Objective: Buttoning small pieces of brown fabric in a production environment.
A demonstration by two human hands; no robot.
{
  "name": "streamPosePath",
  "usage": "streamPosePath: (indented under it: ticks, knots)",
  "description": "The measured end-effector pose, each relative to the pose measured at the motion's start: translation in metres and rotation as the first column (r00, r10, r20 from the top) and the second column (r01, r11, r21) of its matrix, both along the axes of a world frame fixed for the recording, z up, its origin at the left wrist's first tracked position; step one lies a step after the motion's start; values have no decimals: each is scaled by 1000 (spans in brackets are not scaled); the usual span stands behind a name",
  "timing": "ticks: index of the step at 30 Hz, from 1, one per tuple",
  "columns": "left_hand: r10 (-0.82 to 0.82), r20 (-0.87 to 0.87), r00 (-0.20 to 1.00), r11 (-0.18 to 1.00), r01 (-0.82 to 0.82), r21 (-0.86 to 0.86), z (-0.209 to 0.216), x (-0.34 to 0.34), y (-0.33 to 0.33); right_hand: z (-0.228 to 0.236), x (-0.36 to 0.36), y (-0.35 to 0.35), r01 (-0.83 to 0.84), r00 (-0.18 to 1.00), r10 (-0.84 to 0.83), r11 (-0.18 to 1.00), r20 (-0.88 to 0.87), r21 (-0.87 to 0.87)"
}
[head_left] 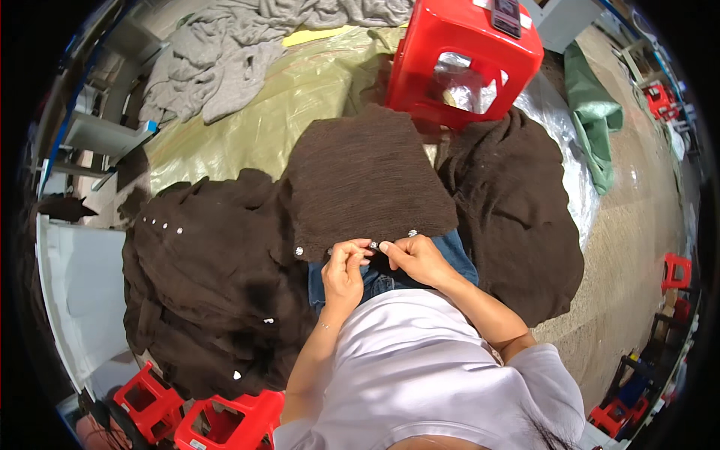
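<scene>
A dark brown knitted garment lies spread over my lap, its near edge set with shiny silvery buttons. Both hands meet at that edge, around one button. My left hand is closed, its fingers pinching the knit just left of the button. From the other side, my right hand is also closed, with the thumb pressed against the button and the edge. The right fingertips are hidden under the fabric. Other buttons show at the left corner and near my right knuckles.
A brown garment pile with small white spots sits left; another brown pile lies right. Ahead stands a red stool with a phone on top. Grey knits rest on yellowish sheeting. Red stools stand lower left.
</scene>
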State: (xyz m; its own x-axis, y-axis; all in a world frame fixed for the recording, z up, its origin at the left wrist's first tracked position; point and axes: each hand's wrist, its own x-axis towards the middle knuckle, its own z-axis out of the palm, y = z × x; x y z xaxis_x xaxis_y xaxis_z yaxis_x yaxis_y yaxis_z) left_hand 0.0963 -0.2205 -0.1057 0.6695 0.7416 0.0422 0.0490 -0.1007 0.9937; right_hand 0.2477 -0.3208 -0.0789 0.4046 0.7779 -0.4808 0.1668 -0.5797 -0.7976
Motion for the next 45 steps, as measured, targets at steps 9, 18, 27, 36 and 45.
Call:
streamPosePath:
  ticks: [9,18,27,36,45]
  knots:
    - [-200,-99,975,821,222,526,13,11,0,-10,67,-42,839,454,-604,537,-655,87]
    - [-202,-254,946,776,313,547,4,60,10,-18,49,-38,770,587,-591,617,-553,159]
    - [-189,-176,966,874,247,419,9,66,5,-26,55,-37,763,583,-582,632,-566,137]
    - [-150,-120,981,988,144,-57,-25,72,13,-24,53,-35,740,623,-582,655,-522,153]
    - [-134,-44,990,981,126,-147,-32,71,13,-24,52,-34,732,640,-592,663,-489,155]
